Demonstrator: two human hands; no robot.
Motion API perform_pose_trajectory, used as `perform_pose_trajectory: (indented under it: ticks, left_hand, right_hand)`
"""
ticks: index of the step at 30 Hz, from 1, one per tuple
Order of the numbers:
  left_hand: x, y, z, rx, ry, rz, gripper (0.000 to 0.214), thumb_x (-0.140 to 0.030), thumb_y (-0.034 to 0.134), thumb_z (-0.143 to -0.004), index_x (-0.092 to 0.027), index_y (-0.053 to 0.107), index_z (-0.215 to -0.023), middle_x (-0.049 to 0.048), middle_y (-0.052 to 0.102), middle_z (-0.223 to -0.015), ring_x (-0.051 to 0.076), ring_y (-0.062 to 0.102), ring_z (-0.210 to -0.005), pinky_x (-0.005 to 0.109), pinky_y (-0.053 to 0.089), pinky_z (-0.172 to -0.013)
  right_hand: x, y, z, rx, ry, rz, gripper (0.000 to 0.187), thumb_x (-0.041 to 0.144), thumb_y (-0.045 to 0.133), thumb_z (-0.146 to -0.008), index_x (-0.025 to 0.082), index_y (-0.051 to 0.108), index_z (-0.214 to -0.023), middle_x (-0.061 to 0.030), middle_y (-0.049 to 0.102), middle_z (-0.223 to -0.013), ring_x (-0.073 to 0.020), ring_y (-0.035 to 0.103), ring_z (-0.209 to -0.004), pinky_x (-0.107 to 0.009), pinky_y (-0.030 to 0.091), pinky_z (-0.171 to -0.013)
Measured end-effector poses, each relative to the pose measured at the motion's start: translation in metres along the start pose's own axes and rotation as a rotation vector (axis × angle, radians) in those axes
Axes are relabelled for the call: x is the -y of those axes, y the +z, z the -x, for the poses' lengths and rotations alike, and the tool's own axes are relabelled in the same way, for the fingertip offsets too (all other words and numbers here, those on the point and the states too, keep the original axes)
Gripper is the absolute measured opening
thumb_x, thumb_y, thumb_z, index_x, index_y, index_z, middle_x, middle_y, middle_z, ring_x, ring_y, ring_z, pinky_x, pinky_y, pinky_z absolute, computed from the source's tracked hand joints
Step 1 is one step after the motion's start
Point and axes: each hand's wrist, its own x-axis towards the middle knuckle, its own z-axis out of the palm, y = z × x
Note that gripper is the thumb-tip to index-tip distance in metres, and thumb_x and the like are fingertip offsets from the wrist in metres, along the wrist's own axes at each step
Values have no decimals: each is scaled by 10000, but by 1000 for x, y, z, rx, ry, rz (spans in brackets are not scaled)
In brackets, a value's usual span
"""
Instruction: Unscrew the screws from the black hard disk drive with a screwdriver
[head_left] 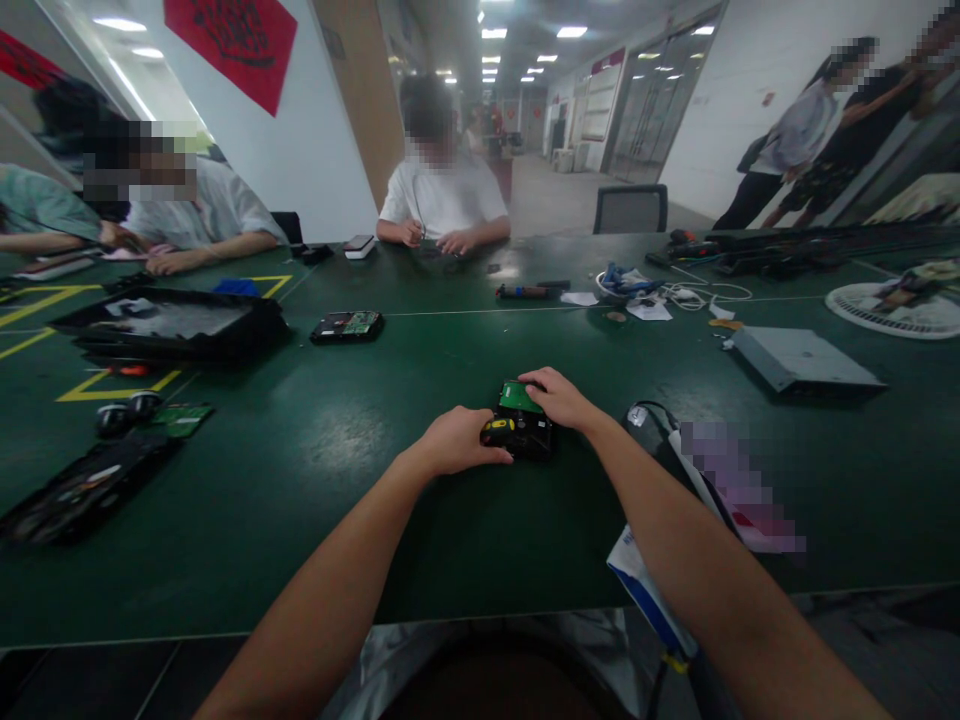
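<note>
A black hard drive (525, 425) with a green circuit board on top lies on the dark green table (420, 500) in front of me. My left hand (459, 440) is closed round a small yellow-and-black tool (498, 430) at the drive's near left edge. My right hand (559, 398) rests on the drive's far right side, fingers curled over the green board and gripping it.
Another hard drive (347, 326) lies further back on the left beside a black tray (169, 325). A grey flat case (802, 358) sits at right, with cables (675, 292) behind it. Papers and a black bag (697, 480) lie by my right arm. Other people sit across the table.
</note>
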Motion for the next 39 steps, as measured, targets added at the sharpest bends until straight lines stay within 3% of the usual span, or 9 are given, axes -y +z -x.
perform_pose_trajectory:
  ticks: [4,15,28,35,37,39]
  left_hand:
    - [0,-2,1,4,6,-5,466,-646,705,-802,-213,667,-971,62,738,-886,237,686,-774,304,436,-598]
    - [1,5,-1,-51,-82,-38,601,-704,717,-763,-209,619,-1091,82,734,-971,267,698,-836,312,437,-615]
    - [8,12,-6,-84,-95,-6,525,-672,683,-816,-213,570,-1043,85,725,-948,272,697,-841,309,421,-614]
    - [11,13,-6,-90,-56,24,518,-677,701,-805,-226,563,-1021,65,718,-925,263,688,-808,306,390,-597]
    - [11,13,-6,-128,-63,46,520,-704,663,-828,-227,564,-1009,64,706,-899,257,672,-778,309,377,-589]
    - [13,12,-7,-251,-127,65,482,-699,573,-900,-225,551,-983,56,676,-833,245,643,-730,317,370,-590]
  right_hand:
    - [2,2,-3,-25,-22,-29,287,224,538,-1004,206,715,-1229,-94,675,-1205,-211,621,-1147,-407,463,-1052]
    - [4,7,-8,-85,-54,-18,256,203,595,-981,184,723,-1202,-108,699,-1216,-216,642,-1135,-395,478,-1042]
    - [-3,4,1,-122,0,-186,333,200,552,-991,226,645,-1309,-90,688,-1319,-214,649,-1203,-433,497,-1077]
    - [-1,6,1,-105,-52,-86,359,223,561,-985,196,628,-1337,-116,665,-1330,-235,621,-1228,-459,468,-1105]
    - [-1,7,-1,-102,-74,-48,352,228,570,-980,187,640,-1323,-120,662,-1317,-241,611,-1229,-466,453,-1116]
    - [-1,7,-3,-101,-85,-24,348,235,582,-974,187,649,-1312,-119,657,-1303,-244,605,-1225,-466,445,-1120]
